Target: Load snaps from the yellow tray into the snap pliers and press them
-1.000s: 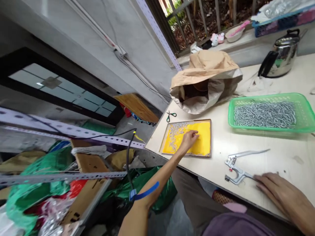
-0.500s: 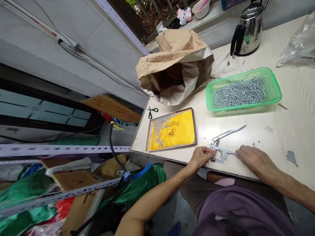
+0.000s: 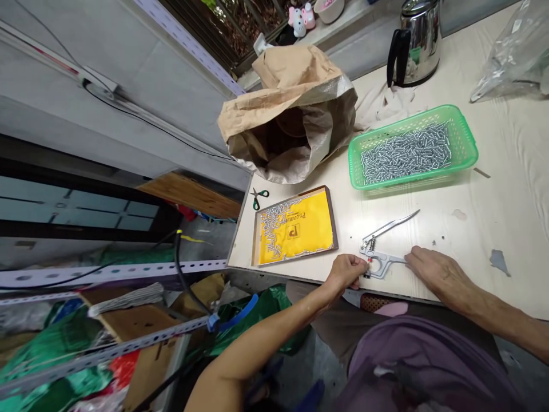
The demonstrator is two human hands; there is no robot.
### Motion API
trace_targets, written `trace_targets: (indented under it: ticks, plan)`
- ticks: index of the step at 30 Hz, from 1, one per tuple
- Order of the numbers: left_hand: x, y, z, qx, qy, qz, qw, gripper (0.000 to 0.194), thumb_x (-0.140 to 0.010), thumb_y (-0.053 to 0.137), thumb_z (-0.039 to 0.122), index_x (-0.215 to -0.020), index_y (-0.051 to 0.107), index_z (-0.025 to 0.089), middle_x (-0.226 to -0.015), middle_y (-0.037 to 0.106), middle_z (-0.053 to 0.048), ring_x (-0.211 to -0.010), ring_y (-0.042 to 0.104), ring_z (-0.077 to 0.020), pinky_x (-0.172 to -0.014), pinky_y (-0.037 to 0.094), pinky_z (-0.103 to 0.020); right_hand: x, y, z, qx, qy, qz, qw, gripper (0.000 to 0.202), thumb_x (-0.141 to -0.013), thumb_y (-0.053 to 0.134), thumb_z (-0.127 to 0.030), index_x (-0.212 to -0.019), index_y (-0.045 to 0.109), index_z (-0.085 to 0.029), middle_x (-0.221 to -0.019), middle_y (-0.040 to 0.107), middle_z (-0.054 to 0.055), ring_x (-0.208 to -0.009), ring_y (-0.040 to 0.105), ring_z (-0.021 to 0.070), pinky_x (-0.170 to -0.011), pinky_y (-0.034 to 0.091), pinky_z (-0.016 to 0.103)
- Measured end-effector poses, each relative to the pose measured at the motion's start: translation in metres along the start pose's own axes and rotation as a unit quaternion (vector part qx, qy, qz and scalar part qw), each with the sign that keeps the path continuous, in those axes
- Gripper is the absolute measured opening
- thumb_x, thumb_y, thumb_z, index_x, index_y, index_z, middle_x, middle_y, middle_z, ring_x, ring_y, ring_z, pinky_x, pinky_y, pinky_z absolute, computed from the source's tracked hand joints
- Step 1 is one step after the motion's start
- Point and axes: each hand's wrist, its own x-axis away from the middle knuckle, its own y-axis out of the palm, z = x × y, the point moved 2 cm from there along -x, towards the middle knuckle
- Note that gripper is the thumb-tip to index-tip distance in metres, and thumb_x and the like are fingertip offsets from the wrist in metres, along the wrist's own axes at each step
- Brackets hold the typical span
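Note:
Grey spring-loaded hand pliers (image 3: pixel 390 257) lie near the table's front edge, their long upper lever raised and a coil spring by the pivot. At the end of the lower handle, my right hand (image 3: pixel 441 274) is closed over the grip. My left hand (image 3: pixel 345 272) pinches at the jaw end, beside a small red part; what sits between the fingertips is too small to make out. Left of the pliers is a shallow tray (image 3: pixel 334 229) with a yellow sheet and small silvery pins (image 3: pixel 272 229). Many more such pins (image 3: pixel 407 151) fill a green plastic basket (image 3: pixel 414 186) behind.
Green-handled scissors (image 3: pixel 259 197) lie by the table's left edge. An open brown paper sack (image 3: pixel 287 109) stands behind the tray. Farther back are a steel kettle (image 3: pixel 418 48), a cloth (image 3: pixel 381 106) and a clear plastic bag (image 3: pixel 514 63). Metal shelving (image 3: pixel 128 272) stands left of the table.
The whole view has shifted, so table things sit slightly farther left and mostly higher. Both hands stay at the pliers, with the left pinching by the jaw and the right on the handle.

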Motion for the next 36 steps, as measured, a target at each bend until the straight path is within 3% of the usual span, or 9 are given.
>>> trace_targets:
  ticks: [6,10,13,15,23,28,30,32,36]
  plan:
    - [0.003,0.002,0.001,-0.005,-0.008,-0.009,1.000,0.008,-0.080,0.060,0.014,-0.073,0.062,0.011,-0.037,0.045,0.009,-0.032,0.041,-0.0047,-0.038,0.040,-0.015,0.001,0.007,0.000,0.045,-0.005,-0.007,0.999,0.028,-0.078,0.039,0.005,-0.077,0.053,-0.019,-0.074,0.055,0.004,-0.062,0.049,0.0160,-0.058,0.034,0.027]
    - [0.003,0.002,0.001,-0.001,-0.016,-0.002,1.000,0.006,-0.081,0.061,0.015,-0.077,0.063,0.010,-0.036,0.045,0.009,-0.032,0.041,-0.0047,-0.037,0.040,-0.014,-0.002,0.007,0.010,0.064,0.003,-0.003,0.998,0.015,-0.091,0.047,-0.023,-0.095,0.060,-0.017,-0.098,0.062,0.012,-0.084,0.057,0.0229,-0.068,0.042,0.032]
    - [0.004,0.002,0.000,0.007,-0.019,0.003,1.000,0.005,-0.079,0.064,0.014,-0.076,0.063,0.010,-0.038,0.046,0.009,-0.032,0.042,-0.0047,-0.037,0.040,-0.015,-0.008,0.005,0.026,0.087,0.011,-0.011,0.996,0.058,-0.086,0.053,-0.051,-0.130,0.048,-0.013,-0.136,0.048,0.022,-0.123,0.043,0.0358,-0.088,0.042,0.045]
    - [0.005,0.003,-0.001,0.014,-0.015,0.006,1.000,0.005,-0.079,0.064,0.013,-0.074,0.062,0.010,-0.039,0.046,0.009,-0.033,0.042,-0.0041,-0.037,0.040,-0.014,-0.014,0.005,0.036,0.089,0.002,-0.027,0.996,0.075,-0.081,0.054,-0.060,-0.138,0.041,-0.012,-0.142,0.043,0.022,-0.133,0.032,0.0376,-0.097,0.036,0.050]
    - [0.008,0.006,-0.001,0.018,-0.010,0.013,1.000,0.006,-0.080,0.063,0.012,-0.074,0.062,0.010,-0.040,0.045,0.009,-0.033,0.039,-0.0042,-0.036,0.039,-0.015,-0.035,0.003,0.038,0.122,-0.001,-0.077,0.989,0.082,-0.065,0.069,-0.057,-0.127,0.049,-0.009,-0.113,0.061,0.018,-0.104,0.051,0.0328,-0.093,0.035,0.047]
    - [0.006,0.004,-0.008,-0.017,-0.008,0.009,1.000,0.009,-0.082,0.063,0.019,-0.077,0.063,0.011,-0.042,0.045,0.009,-0.035,0.040,-0.0052,-0.041,0.042,-0.018,-0.040,-0.006,0.033,0.114,0.011,-0.115,0.987,0.060,-0.064,0.074,-0.051,-0.108,0.059,-0.014,-0.101,0.062,0.013,-0.091,0.051,0.0286,-0.079,0.037,0.039]
    - [0.009,0.003,-0.011,-0.084,0.038,0.026,0.995,0.013,-0.083,0.063,0.024,-0.077,0.064,0.012,-0.048,0.049,0.006,-0.041,0.047,-0.0077,-0.046,0.045,-0.021,-0.039,-0.007,0.032,0.105,0.019,-0.118,0.987,0.052,-0.067,0.073,-0.047,-0.105,0.060,-0.014,-0.100,0.061,0.013,-0.091,0.050,0.0279,-0.076,0.037,0.037]
    - [0.014,0.002,-0.009,-0.185,0.154,0.089,0.966,0.014,-0.084,0.063,0.027,-0.082,0.064,0.014,-0.064,0.058,0.001,-0.059,0.058,-0.0123,-0.058,0.050,-0.025,-0.038,-0.007,0.032,0.094,0.021,-0.116,0.989,0.047,-0.069,0.073,-0.044,-0.103,0.060,-0.015,-0.099,0.061,0.012,-0.090,0.050,0.0274,-0.075,0.036,0.036]
    - [0.019,0.017,0.009,-0.366,0.393,0.157,0.829,0.033,-0.083,0.066,0.035,-0.109,0.059,0.017,-0.109,0.061,-0.009,-0.101,0.058,-0.0238,-0.083,0.052,-0.037,-0.036,-0.006,0.029,0.083,0.011,-0.117,0.990,0.044,-0.070,0.076,-0.039,-0.102,0.061,-0.013,-0.097,0.062,0.011,-0.089,0.051,0.0264,-0.074,0.037,0.035]
